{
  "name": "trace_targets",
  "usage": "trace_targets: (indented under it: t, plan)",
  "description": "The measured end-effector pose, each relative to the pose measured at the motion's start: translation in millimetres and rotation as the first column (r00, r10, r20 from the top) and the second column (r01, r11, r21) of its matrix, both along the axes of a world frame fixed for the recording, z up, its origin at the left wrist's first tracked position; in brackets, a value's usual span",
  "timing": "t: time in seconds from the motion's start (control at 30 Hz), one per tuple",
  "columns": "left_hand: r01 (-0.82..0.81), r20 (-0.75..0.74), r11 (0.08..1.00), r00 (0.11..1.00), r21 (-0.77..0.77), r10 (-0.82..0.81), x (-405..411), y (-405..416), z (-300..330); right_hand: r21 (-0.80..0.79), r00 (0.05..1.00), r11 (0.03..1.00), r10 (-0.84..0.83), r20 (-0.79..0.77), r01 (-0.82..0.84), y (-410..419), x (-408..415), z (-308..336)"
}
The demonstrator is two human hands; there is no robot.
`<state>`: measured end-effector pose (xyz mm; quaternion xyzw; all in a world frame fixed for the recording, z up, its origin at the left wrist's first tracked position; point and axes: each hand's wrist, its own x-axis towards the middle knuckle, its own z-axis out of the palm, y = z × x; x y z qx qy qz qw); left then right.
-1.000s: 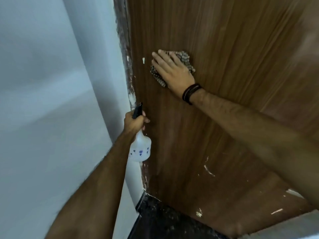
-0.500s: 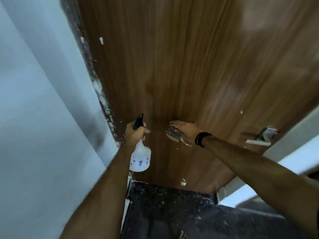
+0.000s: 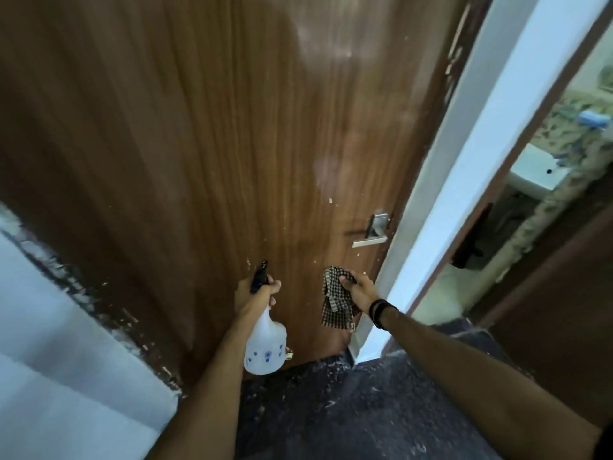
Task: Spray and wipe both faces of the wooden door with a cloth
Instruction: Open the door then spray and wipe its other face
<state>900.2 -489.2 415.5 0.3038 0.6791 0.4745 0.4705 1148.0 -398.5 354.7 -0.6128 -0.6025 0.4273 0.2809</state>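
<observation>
The brown wooden door [image 3: 205, 144] fills most of the view, with pale smears and white flecks on its face. My left hand [image 3: 255, 295] grips the neck of a white spray bottle [image 3: 265, 343] with a black nozzle pointing up at the door. My right hand [image 3: 360, 288] holds a bunched checked cloth [image 3: 335, 305] that hangs down, a little off the door's lower right part, below the handle.
A silver lever handle [image 3: 373, 232] sits near the door's right edge. A white door frame [image 3: 464, 154] stands to the right, with a washbasin [image 3: 534, 174] in the room beyond. A pale wall [image 3: 59, 376] lies left. The floor [image 3: 348, 410] is dark and speckled.
My right hand slid the cloth down the door from high up, then lifted it off the surface and moved right. The view swung right, showing the handle and frame.
</observation>
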Motion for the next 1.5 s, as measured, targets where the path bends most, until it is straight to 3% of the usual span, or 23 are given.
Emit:
trace_targets:
  t: [0.1,0.17,0.47,0.63,0.8,0.87,0.97,1.07,1.13,1.2,1.3,1.37,1.43,1.5]
  plan:
    - [0.097,-0.113,0.995,0.989,0.021,-0.094,34.4,17.9,4.3,-0.096,0.964,0.981,-0.183,-0.192,0.167,0.5,32.9,6.4]
    - [0.169,-0.211,0.986,0.963,-0.001,-0.165,59.2,32.8,6.3,-0.141,0.943,0.969,-0.234,-0.238,0.205,3.6,58.9,7.9]
    - [0.299,-0.453,0.954,0.851,0.006,-0.264,181.2,96.2,22.0,-0.122,0.966,0.97,-0.225,-0.127,0.21,60.0,154.4,-3.0]
    - [0.386,-0.639,0.913,0.672,-0.13,-0.374,223.4,130.2,16.2,-0.142,0.985,0.986,-0.11,-0.134,0.091,77.9,183.0,-3.2]
    - [0.425,-0.851,0.852,0.279,-0.305,-0.444,242.7,163.2,14.7,-0.147,0.986,0.989,-0.049,-0.157,0.025,92.4,199.5,5.5]
    - [0.472,-0.852,0.818,0.227,-0.328,-0.472,253.8,176.3,14.8,-0.139,0.988,0.99,-0.023,-0.155,0.001,100.2,199.7,6.1]
    - [0.451,-0.77,0.805,0.324,-0.385,-0.55,272.5,187.4,5.5,-0.167,0.986,0.986,-0.032,-0.164,0.004,101.0,195.4,-4.0]
    - [0.453,-0.712,0.783,0.366,-0.426,-0.599,279.5,193.5,-1.3,-0.202,0.983,0.979,-0.046,-0.177,0.01,96.7,192.2,-17.6]
    - [0.455,-0.61,0.788,0.503,-0.416,-0.612,276.6,202.2,-5.9,-0.203,0.981,0.979,-0.068,-0.181,0.031,103.8,192.3,-20.4]
    - [0.46,-0.514,0.814,0.631,-0.355,-0.581,268.9,207.8,-19.1,-0.205,0.979,0.977,-0.1,-0.177,0.063,109.1,193.6,-22.7]
    - [0.466,-0.409,0.84,0.733,-0.28,-0.543,248.6,223.8,-69.0,-0.196,0.982,0.974,-0.138,-0.129,0.111,107.1,196.2,-24.3]
    - [0.461,-0.323,0.863,0.8,-0.208,-0.506,258.0,210.0,-41.1,-0.196,0.98,0.969,-0.172,-0.097,0.151,106.0,200.3,-27.3]
    - [0.414,-0.195,0.897,0.877,-0.156,-0.439,259.8,203.8,-39.3,-0.198,0.98,0.967,-0.181,-0.087,0.161,105.8,206.7,-30.3]
    - [0.358,0.013,0.91,0.931,-0.208,-0.364,256.5,201.6,-51.7,-0.192,0.979,0.965,-0.193,-0.064,0.178,103.3,211.1,-35.5]
